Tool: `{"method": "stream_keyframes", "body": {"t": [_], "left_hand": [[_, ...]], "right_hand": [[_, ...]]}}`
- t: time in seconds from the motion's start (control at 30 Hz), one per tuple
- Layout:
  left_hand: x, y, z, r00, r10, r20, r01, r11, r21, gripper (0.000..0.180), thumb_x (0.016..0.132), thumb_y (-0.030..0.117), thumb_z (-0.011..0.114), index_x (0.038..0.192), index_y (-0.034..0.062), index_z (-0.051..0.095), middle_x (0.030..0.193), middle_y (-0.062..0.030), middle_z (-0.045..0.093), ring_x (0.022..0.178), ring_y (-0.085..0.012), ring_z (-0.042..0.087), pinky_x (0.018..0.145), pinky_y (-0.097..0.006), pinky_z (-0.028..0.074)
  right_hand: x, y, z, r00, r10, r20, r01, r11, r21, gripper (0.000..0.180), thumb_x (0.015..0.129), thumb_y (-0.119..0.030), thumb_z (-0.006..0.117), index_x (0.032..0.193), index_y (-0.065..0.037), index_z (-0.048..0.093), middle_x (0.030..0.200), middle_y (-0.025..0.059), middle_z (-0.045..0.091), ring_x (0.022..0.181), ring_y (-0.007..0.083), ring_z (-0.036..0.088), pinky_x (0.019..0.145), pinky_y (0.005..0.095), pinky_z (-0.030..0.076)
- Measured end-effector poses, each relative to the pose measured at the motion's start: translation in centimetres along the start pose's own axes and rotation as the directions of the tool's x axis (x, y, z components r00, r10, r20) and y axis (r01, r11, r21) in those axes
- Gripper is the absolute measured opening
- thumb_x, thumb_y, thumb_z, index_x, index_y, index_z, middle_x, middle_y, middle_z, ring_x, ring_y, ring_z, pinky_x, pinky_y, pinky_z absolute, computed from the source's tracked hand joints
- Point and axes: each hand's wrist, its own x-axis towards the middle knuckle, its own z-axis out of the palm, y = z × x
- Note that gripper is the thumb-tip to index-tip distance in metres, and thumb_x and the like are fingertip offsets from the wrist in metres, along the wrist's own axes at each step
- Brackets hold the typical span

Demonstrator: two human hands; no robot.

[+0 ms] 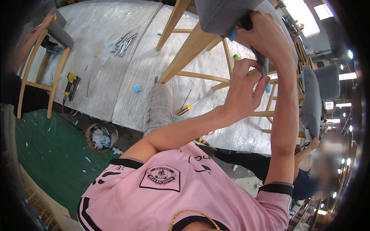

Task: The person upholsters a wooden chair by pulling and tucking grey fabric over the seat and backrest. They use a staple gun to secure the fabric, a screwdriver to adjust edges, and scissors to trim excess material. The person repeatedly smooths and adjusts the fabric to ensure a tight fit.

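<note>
A wooden chair frame (189,52) with a grey upholstered seat (221,17) stands tilted over the plastic-wrapped table. My right hand (268,36) reaches up to the seat's lower corner, its fingers curled on the dark grey cover fabric; the fingertips are partly hidden. Below it, my left hand (243,90) pinches a hanging flap of grey fabric (262,63) between thumb and fingers. Bits of blue foam (268,87) show next to the flap and at the seat's edge.
On the table (127,77) lie a yellow-handled screwdriver (185,110), a yellow power tool (70,85), silver metal strips (124,44) and a blue foam block (137,88). A scrap basket (101,137) stands on the green floor. Co-workers handle a chair (40,77) at left and grey upholstery (312,104) at right.
</note>
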Motion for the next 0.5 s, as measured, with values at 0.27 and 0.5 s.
{"method": "stream_keyframes", "body": {"t": [0.27, 0.5], "left_hand": [[-0.9, -1.7, -3.0, 1.0, -0.027, 0.005, 0.027, 0.992, 0.121, 0.024, 0.096, 0.019, 0.069, 0.082, -0.0004, 0.069, 0.12, -0.0195, 0.054, 0.115, -0.0367, 0.046, 0.098, -0.049, 0.035], [-1.1, -6.8, -7.3, 0.997, 0.06, -0.045, -0.032, 0.884, 0.467, 0.031, 0.096, 0.029, 0.069, 0.081, 0.0038, 0.076, 0.164, -0.0291, 0.025, 0.147, -0.055, 0.016, 0.117, -0.066, 0.016]], "right_hand": [[0.7, 0.6, 5.3, 0.948, 0.021, -0.316, -0.004, 0.998, 0.055, 0.044, 0.082, -0.023, 0.073, 0.113, 0.006, 0.067, 0.117, 0.0267, 0.069, 0.111, 0.0448, 0.066, 0.096, 0.0549, 0.052], [0.0, 1.4, 5.6, 0.913, -0.093, -0.397, 0.211, 0.94, 0.266, 0.074, 0.081, -0.036, 0.075, 0.139, 0.005, 0.055, 0.141, 0.0201, 0.058, 0.134, 0.039, 0.05, 0.115, 0.0464, 0.038]]}}
